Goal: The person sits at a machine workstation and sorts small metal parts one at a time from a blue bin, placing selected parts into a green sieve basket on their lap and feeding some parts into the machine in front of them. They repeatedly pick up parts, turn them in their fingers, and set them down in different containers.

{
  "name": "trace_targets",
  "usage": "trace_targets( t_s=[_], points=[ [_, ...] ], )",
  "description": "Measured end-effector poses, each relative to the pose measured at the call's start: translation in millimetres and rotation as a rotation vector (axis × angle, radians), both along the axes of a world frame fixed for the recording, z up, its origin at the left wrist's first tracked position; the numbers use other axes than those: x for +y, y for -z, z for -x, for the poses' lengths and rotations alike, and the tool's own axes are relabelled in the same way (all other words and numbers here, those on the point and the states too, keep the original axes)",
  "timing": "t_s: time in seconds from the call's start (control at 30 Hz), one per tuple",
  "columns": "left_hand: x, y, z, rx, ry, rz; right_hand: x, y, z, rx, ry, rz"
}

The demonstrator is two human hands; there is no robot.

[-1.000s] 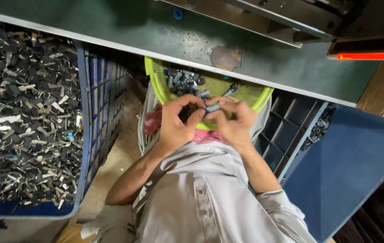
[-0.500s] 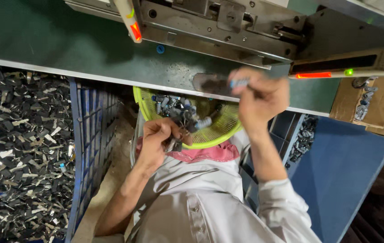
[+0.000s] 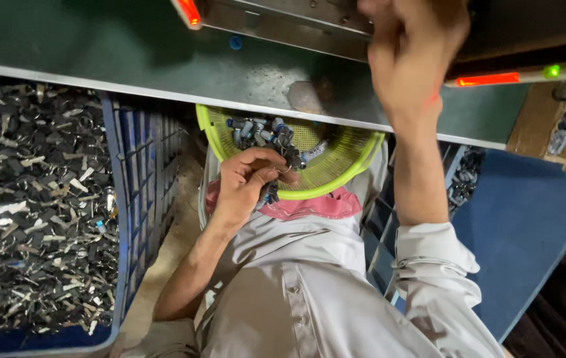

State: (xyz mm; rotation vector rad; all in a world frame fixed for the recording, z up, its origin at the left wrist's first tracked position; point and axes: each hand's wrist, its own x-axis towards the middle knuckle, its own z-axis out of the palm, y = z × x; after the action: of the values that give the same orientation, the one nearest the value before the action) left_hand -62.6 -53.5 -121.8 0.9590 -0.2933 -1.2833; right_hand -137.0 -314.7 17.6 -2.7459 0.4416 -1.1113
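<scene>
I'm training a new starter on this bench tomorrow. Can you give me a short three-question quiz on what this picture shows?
1. True or false: the left hand is at the yellow-green basket.
2. Where is the right hand? A) in the blue crate B) raised to the machine above the green table C) on the pink cloth
3. Fill in: the blue crate on the left holds small ___ parts.

Key: 1 true; 2 B; 3 metal

Small dark metal parts (image 3: 271,191) bunched in left hand (image 3: 246,185), at yellow-green basket (image 3: 336,174) rim.
</scene>
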Motion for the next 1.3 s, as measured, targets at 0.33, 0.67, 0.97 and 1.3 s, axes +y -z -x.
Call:
trace_targets(
  t_s=[0.33, 0.67, 0.97, 1.3],
  points=[
    [-3.6, -16.0, -0.4, -0.11, 0.003, -0.037, 125.8, 87.5, 73.5, -0.054, -0.005, -0.653],
    [-24.1, -71.9, -5.2, -0.947, 0.051, -0.084, 136.2, 115.9, 86.0, -0.23, 0.094, -0.938],
    [-21.1, -69.9, 1.8, -1.156, -0.035, 0.006, 147.6, 131.0, 94.6, -0.114, 0.323, -1.209],
    [-23.2, -62.4, 21.7, -1.414, 0.001, -0.055, 143.6, 103.3, 92.3, -0.149, 0.108, -1.007]
  ],
)
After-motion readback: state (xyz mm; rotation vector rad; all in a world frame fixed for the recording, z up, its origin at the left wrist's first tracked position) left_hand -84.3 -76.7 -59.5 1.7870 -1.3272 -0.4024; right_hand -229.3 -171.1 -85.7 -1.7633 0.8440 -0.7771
